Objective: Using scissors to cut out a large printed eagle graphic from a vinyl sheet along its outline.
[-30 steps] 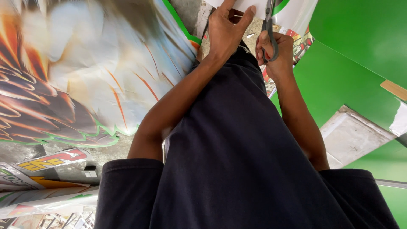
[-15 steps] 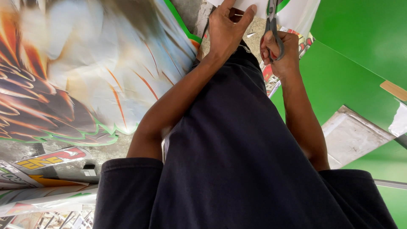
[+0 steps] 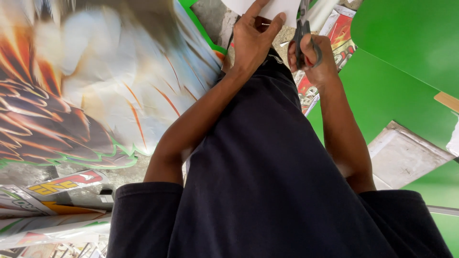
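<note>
**Scissors at the white sheet, over a floor of printed paper**

From my seat the biggest thing in view is the large printed poster (image 3: 95, 95) at the left: glossy paper, slightly creased, with orange, white and dark streaks and a jagged green border along its lower edge. Opposite it, on the right, lie broad green sheets (image 3: 406, 52), flat and matte, with smooth curved edges. Between them runs bare grey concrete floor (image 3: 210, 19), rough and speckled. The dark navy shirt (image 3: 272, 181) fills the lower middle, a soft, plain fabric with short sleeves. At lower left lie smaller printed scraps (image 3: 62, 184), shiny, in red, yellow and white. A grey slab-like piece (image 3: 406, 155) sits at the right between the green sheets.

Up at the top edge is the white sheet (image 3: 267, 7), thin and smooth, mostly cut off by the frame. My left hand (image 3: 251, 40) is closed on its near edge, the fingers spread over the paper. Just to the right, my right hand (image 3: 315, 59) is curled through the handles of the scissors (image 3: 302, 33), which are dark metal and point up toward the sheet's right side. I cannot tell how far apart the blades are. The two hands are near each other, not touching.
</note>
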